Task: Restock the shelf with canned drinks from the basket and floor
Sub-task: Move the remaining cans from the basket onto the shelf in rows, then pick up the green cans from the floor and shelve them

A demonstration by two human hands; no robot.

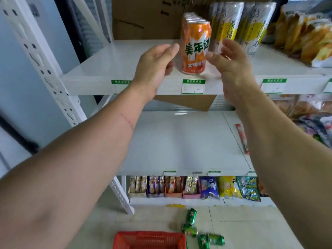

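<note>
Both grips released: left hand [158, 63], right hand [228, 60] flank glossy orange cylindrical can [195, 49] on shelf [107, 69].

The orange can [195, 49] stood upright near the front edge of the white upper shelf [107, 65], heading a row of like cans running back toward twelve o'clock. Its label bore white and green characters. On the floor at six o'clock lay several green cans [213, 239] on their sides, loosely clustered, one [191, 216] a little apart toward twelve. The red basket [150, 239] sat just beside them at their nine o'clock.
</note>
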